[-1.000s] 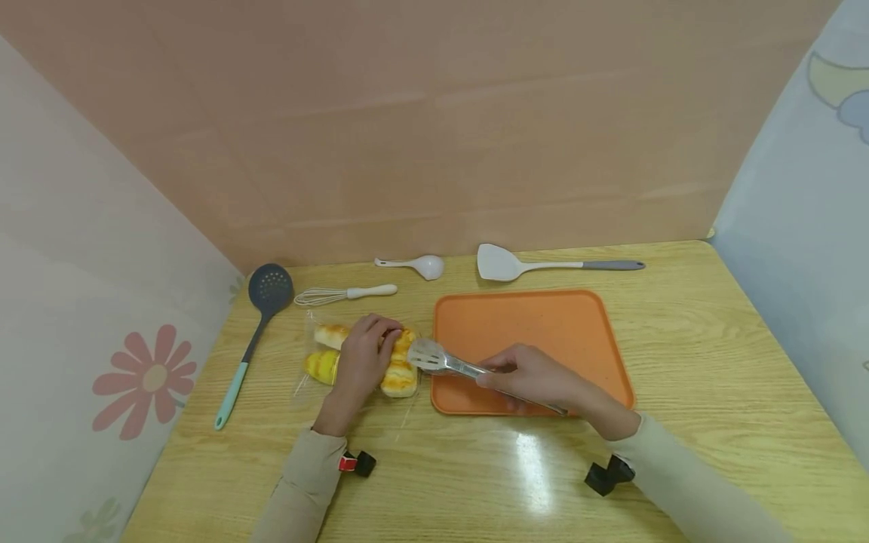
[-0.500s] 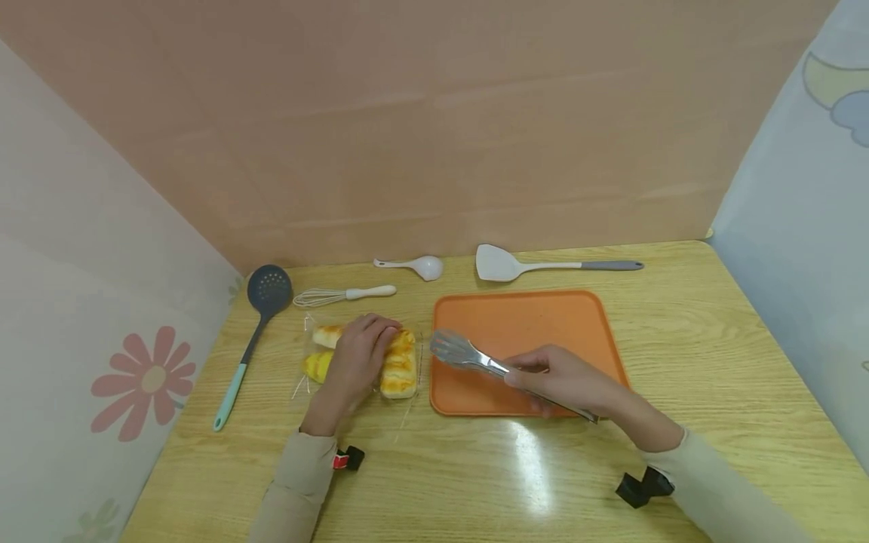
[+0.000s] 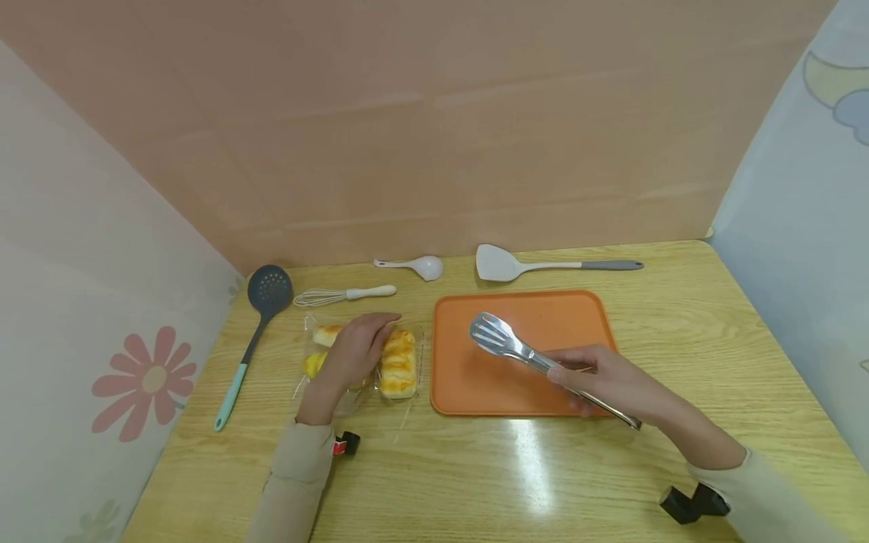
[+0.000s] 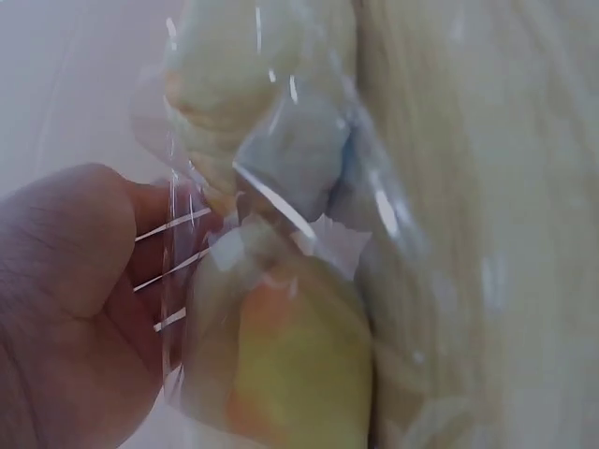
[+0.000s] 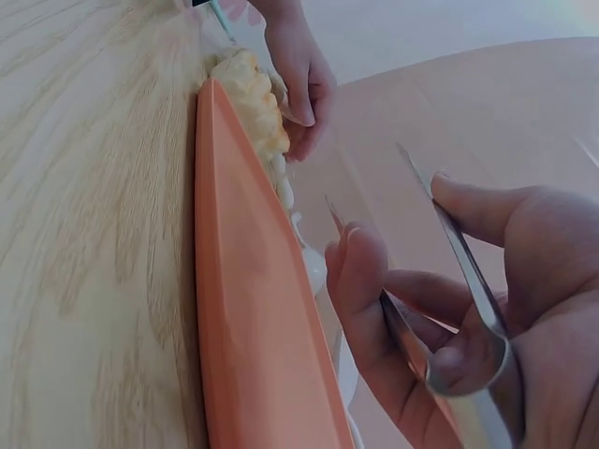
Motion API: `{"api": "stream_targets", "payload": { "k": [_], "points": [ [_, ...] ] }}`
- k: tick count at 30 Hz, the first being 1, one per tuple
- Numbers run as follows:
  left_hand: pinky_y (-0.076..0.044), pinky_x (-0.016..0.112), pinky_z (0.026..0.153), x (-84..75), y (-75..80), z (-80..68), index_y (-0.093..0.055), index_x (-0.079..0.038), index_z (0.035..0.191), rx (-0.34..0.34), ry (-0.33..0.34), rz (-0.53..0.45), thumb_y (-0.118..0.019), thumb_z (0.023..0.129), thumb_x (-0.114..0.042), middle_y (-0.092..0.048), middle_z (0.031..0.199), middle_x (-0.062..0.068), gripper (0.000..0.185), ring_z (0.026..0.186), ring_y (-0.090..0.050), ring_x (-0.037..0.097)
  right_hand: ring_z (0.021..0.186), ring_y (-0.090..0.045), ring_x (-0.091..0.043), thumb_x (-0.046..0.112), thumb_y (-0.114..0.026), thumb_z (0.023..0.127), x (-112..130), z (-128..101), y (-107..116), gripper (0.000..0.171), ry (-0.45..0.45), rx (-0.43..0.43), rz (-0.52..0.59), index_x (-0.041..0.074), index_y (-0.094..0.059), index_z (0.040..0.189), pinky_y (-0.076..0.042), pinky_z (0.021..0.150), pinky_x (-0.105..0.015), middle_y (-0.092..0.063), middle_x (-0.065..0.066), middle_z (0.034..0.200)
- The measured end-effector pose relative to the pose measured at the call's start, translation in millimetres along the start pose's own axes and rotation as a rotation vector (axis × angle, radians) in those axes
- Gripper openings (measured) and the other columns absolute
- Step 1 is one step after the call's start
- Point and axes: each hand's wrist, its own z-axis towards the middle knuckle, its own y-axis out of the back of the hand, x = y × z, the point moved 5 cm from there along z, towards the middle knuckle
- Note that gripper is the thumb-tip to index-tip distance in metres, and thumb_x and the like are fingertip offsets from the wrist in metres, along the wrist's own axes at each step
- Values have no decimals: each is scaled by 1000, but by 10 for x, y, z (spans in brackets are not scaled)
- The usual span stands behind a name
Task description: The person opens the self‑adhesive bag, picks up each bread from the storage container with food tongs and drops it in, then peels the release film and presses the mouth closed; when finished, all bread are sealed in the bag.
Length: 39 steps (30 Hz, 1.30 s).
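Note:
My right hand (image 3: 607, 379) holds metal serving tongs (image 3: 502, 335) with a slotted head over the orange tray (image 3: 456, 388). In the right wrist view the two arms of the tongs (image 5: 468, 271) stand apart with nothing between them. My left hand (image 3: 353, 351) hovers over clear-wrapped bread pieces, its fingers loosely bent and holding nothing. Beside its fingertips lies a golden-topped bread loaf (image 3: 398, 366). A yellow bread (image 3: 314, 365) and another browned bread (image 3: 328, 335) are partly hidden by this hand. Clear plastic and a yellow-orange bread (image 4: 304, 355) fill the left wrist view.
Along the back lie a white ladle (image 3: 426, 267), a whisk (image 3: 346, 294) and a white spatula (image 3: 498, 264) with a grey handle. A dark skimmer (image 3: 270, 290) with a mint handle lies at the left. Walls stand behind and on both sides of the wooden table (image 3: 434, 483).
My right hand has moved right with the tongs, away from the bread and over the tray. My left hand has drawn slightly left off the golden loaf, baring more of it.

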Motion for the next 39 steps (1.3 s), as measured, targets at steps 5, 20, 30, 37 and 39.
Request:
{"api": "stream_targets", "payload": {
  "k": [5, 20, 30, 37, 39],
  "points": [
    [-56, 59, 110, 21, -25, 14, -70, 5, 143, 138, 36, -23, -59, 116, -14, -74, 138, 22, 34, 130, -70, 43, 73, -65, -18, 23, -63, 116, -56, -132, 107, 56, -3, -71, -19, -4, -50, 163, -56, 59, -30, -66, -12, 83],
    [-58, 57, 103, 63, -90, 70, -70, 3, 144, 279, 162, -22, -61, 116, -19, -76, 133, 19, 37, 117, -73, 35, 96, -78, -22, 15, -57, 117, -259, -498, 391, 55, 46, -272, -128, -4, -43, 167, -66, 78, -36, -76, -16, 128],
    [-59, 56, 102, 37, -54, 28, -75, 1, 133, 196, 167, -23, -62, 115, -15, -76, 127, 17, 27, 117, -73, 36, 93, -76, -19, 12, -55, 118, -512, -766, 650, 55, 36, -367, -175, 5, -41, 171, -60, 75, -32, -82, 2, 116],
    [-60, 52, 90, 156, -54, -1, -70, 2, 132, 142, 143, -101, -56, 118, -19, -77, 114, 15, 28, 92, -70, 25, 95, -77, -13, 15, -56, 118, -638, -912, 816, 61, -6, -447, -200, 4, -34, 173, -59, 74, -28, -76, 14, 120],
    [-60, 48, 85, 229, -59, -25, -67, 0, 133, 127, 136, -145, -53, 120, -24, -77, 112, 13, 31, 87, -66, 20, 88, -75, -16, 19, -58, 117, -663, -939, 869, 66, -48, -487, -228, -1, -29, 173, -55, 74, -24, -72, 17, 115]
  ]
}}
